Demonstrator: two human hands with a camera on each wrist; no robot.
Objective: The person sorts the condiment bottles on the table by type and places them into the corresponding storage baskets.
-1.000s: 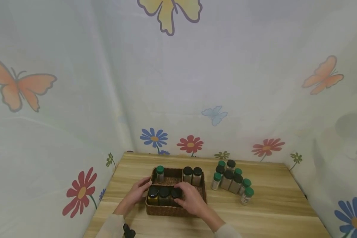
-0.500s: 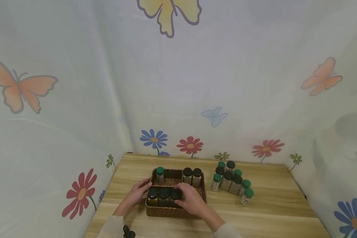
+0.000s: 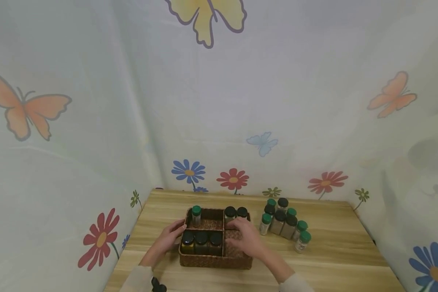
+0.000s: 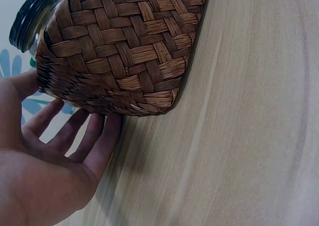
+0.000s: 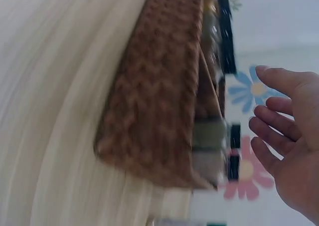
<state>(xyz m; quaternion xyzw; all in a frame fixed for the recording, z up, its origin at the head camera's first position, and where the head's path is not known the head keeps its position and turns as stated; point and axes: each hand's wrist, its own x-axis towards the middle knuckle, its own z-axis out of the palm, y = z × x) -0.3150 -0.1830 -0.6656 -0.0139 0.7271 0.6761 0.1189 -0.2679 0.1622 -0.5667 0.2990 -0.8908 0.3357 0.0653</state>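
Note:
A brown woven basket point(image 3: 200, 260) with compartments stands on the table. My left hand point(image 3: 169, 235) rests against its left side, fingers spread and fairly straight, thumb at the rim; the left wrist view shows the fingertips touching the weave. Three black-lidded spice jars point(image 3: 201, 243) stand in the front-left compartment. At the back left is one green-lidded jar point(image 3: 196, 215), and at the back right are two black-lidded jars point(image 3: 230, 212), partly hidden by my right hand. My right hand point(image 3: 249, 239) hovers over the front-right compartment, fingers loosely bent, holding nothing.
Several spice jars point(image 3: 284, 223) with black or green lids stand in a cluster to the basket's right. A small black object point(image 3: 158, 284) lies by the left sleeve. A printed curtain point(image 3: 219, 101) rises behind the wooden table point(image 3: 325, 263).
My right hand has let go of the rightmost jar in the front-left compartment and moved right. That jar stays standing in the row. The left hand keeps its place at the basket.

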